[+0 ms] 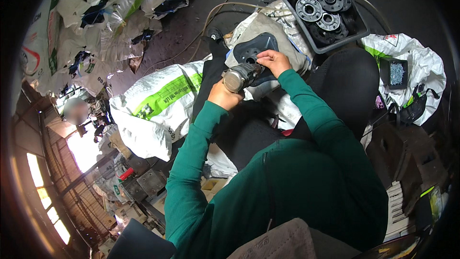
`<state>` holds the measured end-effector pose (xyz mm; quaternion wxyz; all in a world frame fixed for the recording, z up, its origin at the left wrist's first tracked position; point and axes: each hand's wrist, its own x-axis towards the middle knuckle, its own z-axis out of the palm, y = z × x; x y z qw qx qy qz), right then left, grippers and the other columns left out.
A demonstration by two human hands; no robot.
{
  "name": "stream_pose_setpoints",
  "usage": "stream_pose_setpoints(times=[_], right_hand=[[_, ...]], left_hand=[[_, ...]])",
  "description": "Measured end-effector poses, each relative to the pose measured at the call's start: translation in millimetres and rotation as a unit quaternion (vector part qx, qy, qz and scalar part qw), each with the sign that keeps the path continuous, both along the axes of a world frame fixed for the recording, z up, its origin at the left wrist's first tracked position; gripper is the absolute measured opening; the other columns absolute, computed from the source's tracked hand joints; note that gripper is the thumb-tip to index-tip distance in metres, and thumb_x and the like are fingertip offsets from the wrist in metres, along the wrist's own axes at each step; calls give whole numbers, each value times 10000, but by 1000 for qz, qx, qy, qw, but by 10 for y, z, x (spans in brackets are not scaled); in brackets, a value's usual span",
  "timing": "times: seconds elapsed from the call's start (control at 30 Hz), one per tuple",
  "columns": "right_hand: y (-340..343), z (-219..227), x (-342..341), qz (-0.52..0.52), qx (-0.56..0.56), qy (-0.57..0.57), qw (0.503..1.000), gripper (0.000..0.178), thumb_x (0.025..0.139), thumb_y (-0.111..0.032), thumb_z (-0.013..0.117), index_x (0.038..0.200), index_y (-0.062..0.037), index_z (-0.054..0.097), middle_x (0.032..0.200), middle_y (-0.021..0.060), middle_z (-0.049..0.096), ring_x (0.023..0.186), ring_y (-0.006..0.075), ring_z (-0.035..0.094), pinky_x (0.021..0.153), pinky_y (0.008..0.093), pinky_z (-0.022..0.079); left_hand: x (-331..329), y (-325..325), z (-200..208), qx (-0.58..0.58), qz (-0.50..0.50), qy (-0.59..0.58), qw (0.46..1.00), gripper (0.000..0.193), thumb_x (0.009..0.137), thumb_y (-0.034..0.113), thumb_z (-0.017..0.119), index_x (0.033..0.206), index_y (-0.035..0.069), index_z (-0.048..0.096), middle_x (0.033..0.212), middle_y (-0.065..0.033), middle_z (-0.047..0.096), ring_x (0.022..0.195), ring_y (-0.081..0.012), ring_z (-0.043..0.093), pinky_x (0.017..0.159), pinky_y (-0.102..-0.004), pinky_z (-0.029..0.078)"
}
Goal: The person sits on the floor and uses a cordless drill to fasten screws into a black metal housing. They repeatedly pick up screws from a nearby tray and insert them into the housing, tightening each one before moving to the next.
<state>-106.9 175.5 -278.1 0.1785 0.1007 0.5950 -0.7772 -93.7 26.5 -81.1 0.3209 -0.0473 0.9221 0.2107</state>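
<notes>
My left hand (223, 97) is wrapped round a grey metal power driver (239, 77), whose nose points up and to the right. At that nose, the thumb and fingers of my right hand (275, 62) are pinched together. What they hold, if anything, is too small to make out. Just beyond both hands lies a black plastic part (261, 44), a squarish plate with a round hub and a hole. It rests on a grey cloth (293, 50) over white sacking, between my knees. The driver hides part of its near side.
Beyond my right knee stands a grey bin (316, 48) of round black flanged discs (309, 9). Farther right, a small black box (396, 73) of screws sits on a white sack (426, 57). Full white sacks (108, 0) fill the far left, and a hose (211, 15) crosses the floor.
</notes>
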Motion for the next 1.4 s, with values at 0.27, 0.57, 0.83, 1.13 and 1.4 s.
stream_pose_setpoints(times=[0.27, 0.57, 0.83, 1.13, 1.4], right_hand=[[89, 20, -35, 24, -46, 16, 999, 222, 778, -135, 677, 980, -50, 640, 850, 37, 665, 606, 75, 560, 544, 219, 443], [405, 483, 28, 88, -344, -125, 926, 349, 840, -100, 622, 1173, -78, 518, 909, 28, 637, 666, 41, 580, 463, 145, 417], [446, 665, 89, 93, -391, -108, 909, 351, 850, -90, 600, 1186, -66, 500, 871, 29, 637, 768, 85, 639, 576, 186, 545], [397, 613, 81, 113, -408, -129, 897, 332, 863, -77, 577, 1185, -56, 500, 882, 38, 629, 734, 72, 627, 582, 186, 552], [332, 402, 77, 23, -297, -186, 936, 298, 836, -196, 639, 1094, -67, 564, 830, 6, 618, 621, 48, 553, 481, 171, 456]], left_hand=[[325, -188, 233, 141, 81, 110, 980, 389, 676, 99, 688, 1042, 10, 589, 953, -108, 646, 888, -205, 618, 789, -312, 475], [539, -197, 588, 242, 174, 80, 951, 348, 683, 70, 689, 1013, 12, 597, 919, -42, 626, 843, -133, 569, 765, -287, 460], [581, -150, 684, 263, 127, 119, 949, 346, 673, 71, 694, 1000, 11, 597, 912, -47, 624, 831, -132, 571, 762, -286, 462], [594, -119, 788, 247, 86, 121, 957, 351, 679, 77, 701, 1008, 13, 598, 924, -55, 632, 837, -138, 585, 769, -291, 469], [394, -121, 625, 212, 54, 133, 967, 417, 663, 56, 707, 1057, 7, 578, 940, -71, 635, 867, -157, 598, 794, -293, 469]])
